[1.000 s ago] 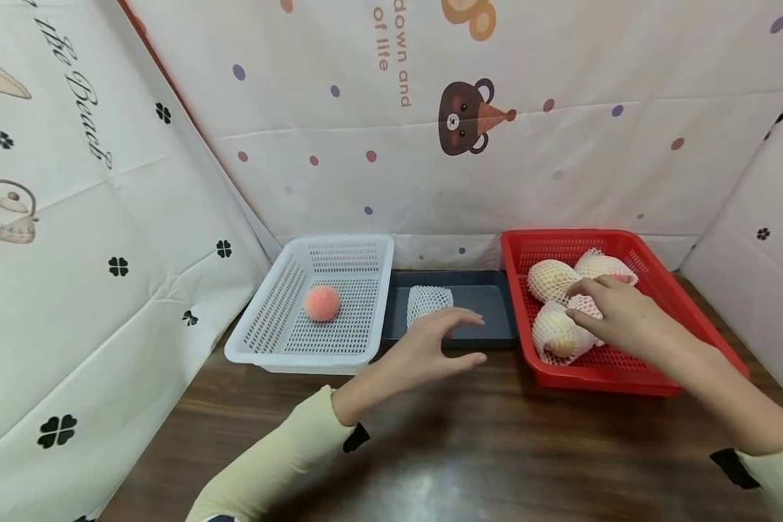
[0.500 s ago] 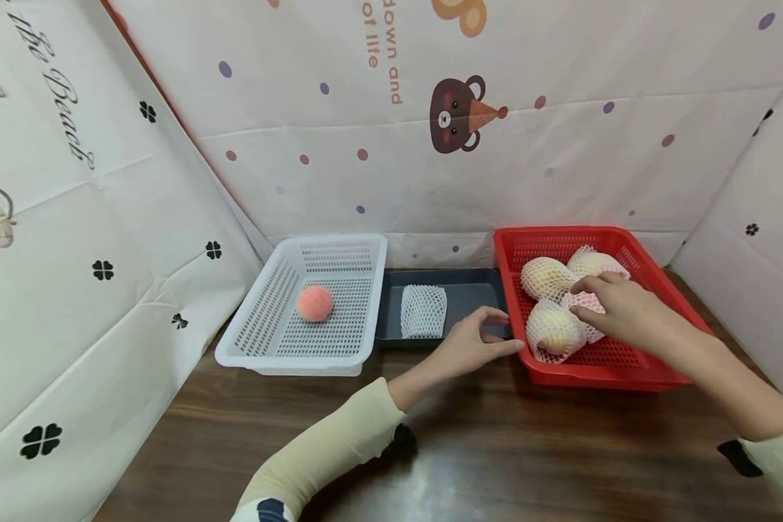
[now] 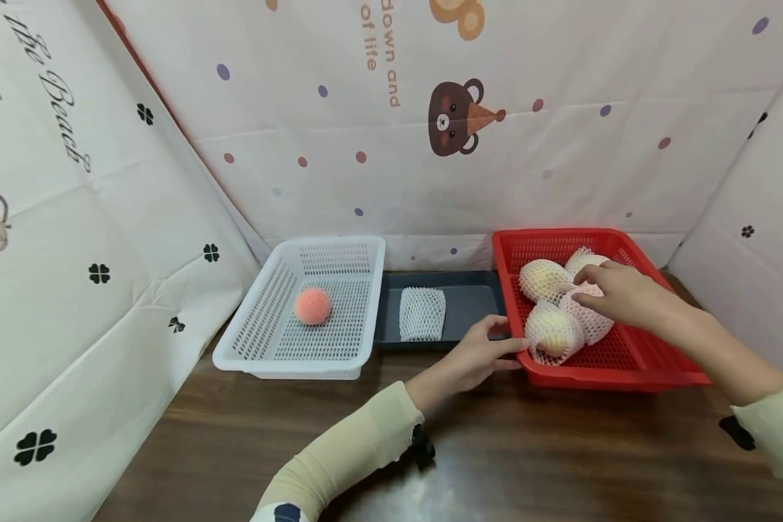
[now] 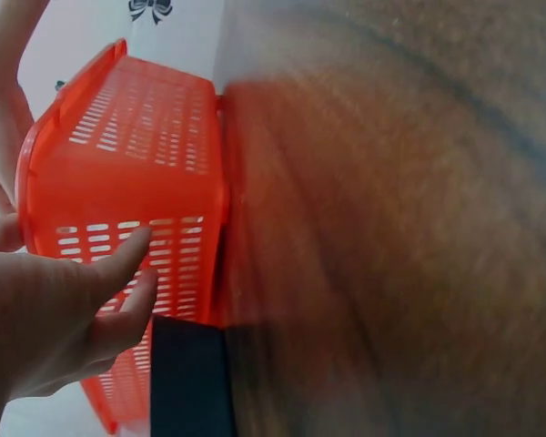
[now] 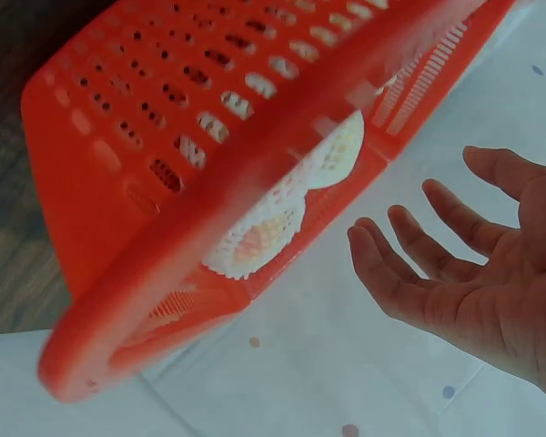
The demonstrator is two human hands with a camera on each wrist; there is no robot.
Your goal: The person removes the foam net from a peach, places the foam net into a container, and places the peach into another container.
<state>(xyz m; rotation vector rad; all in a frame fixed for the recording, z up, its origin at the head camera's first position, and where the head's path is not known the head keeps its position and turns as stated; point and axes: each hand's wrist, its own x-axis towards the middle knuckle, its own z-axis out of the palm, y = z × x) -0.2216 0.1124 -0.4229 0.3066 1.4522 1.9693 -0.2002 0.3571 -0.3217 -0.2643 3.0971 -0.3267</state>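
Observation:
My left hand (image 3: 479, 355) is at the left front of the red basket (image 3: 574, 377), its thumb over the rim and its fingers against the outer wall. In the left wrist view those fingers (image 4: 118, 305) lie along the slotted side. Over the basket hovers my right hand (image 3: 620, 290), holding nothing, with its fingers spread and slightly bent. Beneath and beside it lie several pale yellow and pinkish fruits in white foam nets, such as the front one (image 3: 551, 333) and the back left one (image 3: 544, 280). The right wrist view shows this hand (image 5: 473, 259) apart from the rim.
A white basket (image 3: 235, 359) at the left contains one round pink fuzzy ball (image 3: 312, 307). Between the baskets, a dark shallow tray (image 3: 473, 301) carries a flat white foam net (image 3: 422, 314). A printed cloth wall (image 3: 300, 196) stands close behind them. The table (image 3: 528, 449) is dark wood.
My left hand has moved right, from over the dark tray to the red basket's rim. My right hand stays above the netted fruit with a small shift. The view has shifted slightly.

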